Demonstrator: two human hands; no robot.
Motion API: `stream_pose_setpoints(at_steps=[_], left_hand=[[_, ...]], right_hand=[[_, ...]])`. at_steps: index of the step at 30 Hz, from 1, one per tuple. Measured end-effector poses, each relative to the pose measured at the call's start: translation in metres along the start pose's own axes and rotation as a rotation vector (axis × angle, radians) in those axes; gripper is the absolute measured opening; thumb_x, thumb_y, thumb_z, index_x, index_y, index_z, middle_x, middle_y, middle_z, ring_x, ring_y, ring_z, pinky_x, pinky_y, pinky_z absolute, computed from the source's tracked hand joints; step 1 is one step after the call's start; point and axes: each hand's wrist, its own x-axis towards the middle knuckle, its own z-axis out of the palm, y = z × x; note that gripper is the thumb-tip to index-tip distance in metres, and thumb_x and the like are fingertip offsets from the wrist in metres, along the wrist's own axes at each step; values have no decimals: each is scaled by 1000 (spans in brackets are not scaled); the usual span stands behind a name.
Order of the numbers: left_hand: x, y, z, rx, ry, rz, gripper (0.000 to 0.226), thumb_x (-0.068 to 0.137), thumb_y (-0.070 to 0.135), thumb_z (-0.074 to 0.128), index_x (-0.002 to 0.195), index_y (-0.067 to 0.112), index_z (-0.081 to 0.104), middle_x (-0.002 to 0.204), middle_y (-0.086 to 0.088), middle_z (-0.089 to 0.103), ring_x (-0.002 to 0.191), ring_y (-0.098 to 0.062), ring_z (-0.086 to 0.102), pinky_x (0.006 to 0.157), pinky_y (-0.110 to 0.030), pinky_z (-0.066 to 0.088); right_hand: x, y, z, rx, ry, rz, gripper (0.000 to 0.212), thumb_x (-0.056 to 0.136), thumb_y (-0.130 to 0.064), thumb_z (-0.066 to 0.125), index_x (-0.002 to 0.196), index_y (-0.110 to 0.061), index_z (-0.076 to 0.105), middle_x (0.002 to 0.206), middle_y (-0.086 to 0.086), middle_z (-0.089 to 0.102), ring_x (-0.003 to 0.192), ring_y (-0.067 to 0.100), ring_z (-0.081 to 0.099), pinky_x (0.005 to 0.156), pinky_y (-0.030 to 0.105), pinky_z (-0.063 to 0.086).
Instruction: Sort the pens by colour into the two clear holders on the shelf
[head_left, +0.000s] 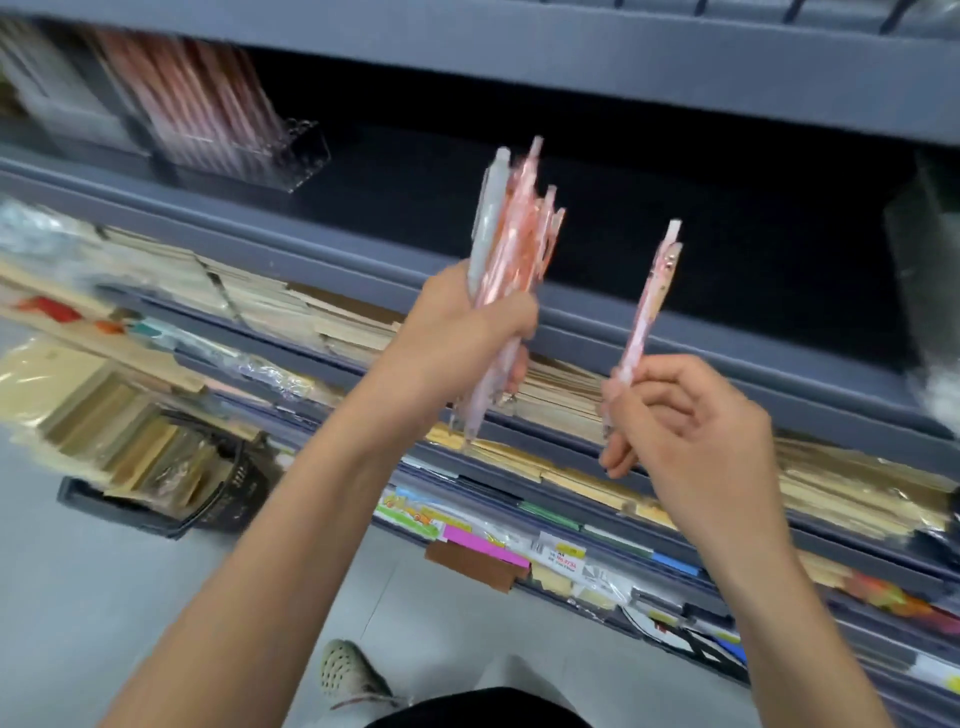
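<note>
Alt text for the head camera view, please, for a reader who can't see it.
A person's left hand grips a bundle of pink pens plus one grey pen, and the right hand pinches a single pink pen, both raised before a grey shelf. A clear holder, filled with pink, stands on the shelf, upper left.

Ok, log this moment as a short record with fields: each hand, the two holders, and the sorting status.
left hand: grips a bundle of pens, mostly pink, one pale grey
right hand: pinches a single pink pen, apart from the bundle
left clear holder: on the shelf, holds pink pens
right clear holder: at the frame edge, contents too blurred to tell
status: held pens not yet placed in either holder
</note>
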Motion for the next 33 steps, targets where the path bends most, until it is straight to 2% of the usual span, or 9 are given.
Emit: stream_pose_setpoints(at_steps=[4, 8, 12, 14, 17, 21, 27, 30, 33], left_hand=[[-53, -44, -66, -202, 167, -4, 24, 76, 18, 67, 98, 17, 61, 68, -8, 61, 56, -21, 56, 55, -34, 51], [-86, -78, -138, -355, 341, -11, 8, 65, 24, 69, 72, 25, 65, 66, -10, 55, 52, -23, 49, 49, -30, 43], [-103, -100, -215, -427, 437, -8, 6, 65, 23, 68, 64, 27, 64, 60, -7, 50, 49, -21, 42, 51, -31, 34], [-108, -107, -254, -425, 462, -8, 7, 66, 23, 67, 64, 29, 64, 59, -5, 49, 48, -19, 41, 53, -35, 28], [-108, -117, -306, -444, 478, -7, 6, 67, 21, 66, 68, 26, 63, 60, -5, 48, 45, -20, 41, 51, -40, 24], [-98, -122, -356, -451, 467, -10, 12, 64, 23, 70, 74, 24, 63, 63, -7, 50, 43, -20, 42, 47, -30, 36], [-54, -120, -392, -491, 381, 1, 12, 61, 24, 69, 71, 21, 63, 62, -4, 51, 45, -20, 43, 46, -29, 40], [-26, -118, -399, -485, 279, -14, 3, 63, 25, 69, 63, 27, 66, 59, -4, 51, 44, -19, 43, 45, -28, 39], [2, -113, -403, -482, 174, -17, 5, 64, 24, 68, 59, 27, 68, 58, -5, 51, 44, -18, 43, 43, -26, 38]], right_hand=[[-10, -16, 68, 104, -178, -4, 5, 83, -23, 71, 88, -24, 69, 73, 4, 70, 53, 18, 66, 50, 22, 54], [-17, -31, 148, 198, -330, 10, 5, 81, -25, 72, 86, -25, 71, 74, 7, 69, 53, 22, 64, 50, 24, 54], [-21, -45, 229, 237, -391, 32, 15, 76, -36, 71, 88, -27, 72, 74, 6, 68, 53, 20, 63, 50, 26, 55], [-20, -50, 267, 243, -392, 27, 12, 79, -34, 72, 89, -28, 72, 75, 6, 69, 54, 20, 64, 51, 25, 55], [-14, -57, 314, 248, -355, 18, 11, 82, -31, 71, 92, -26, 72, 76, 6, 69, 55, 20, 64, 52, 27, 56], [1, -66, 352, 240, -281, 16, 12, 83, -29, 71, 95, -28, 70, 81, 6, 69, 60, 20, 65, 55, 27, 56], [38, -75, 368, 156, -93, -52, 10, 88, -20, 67, 98, -24, 68, 81, 5, 72, 67, 20, 69, 61, 29, 59], [65, -81, 366, 145, 31, -110, 7, 92, -20, 65, 96, -17, 69, 82, 7, 74, 74, 24, 71, 67, 31, 60], [96, -89, 364, 141, 175, -176, 7, 92, -20, 65, 97, -15, 68, 86, 5, 75, 80, 21, 73, 72, 28, 59]])
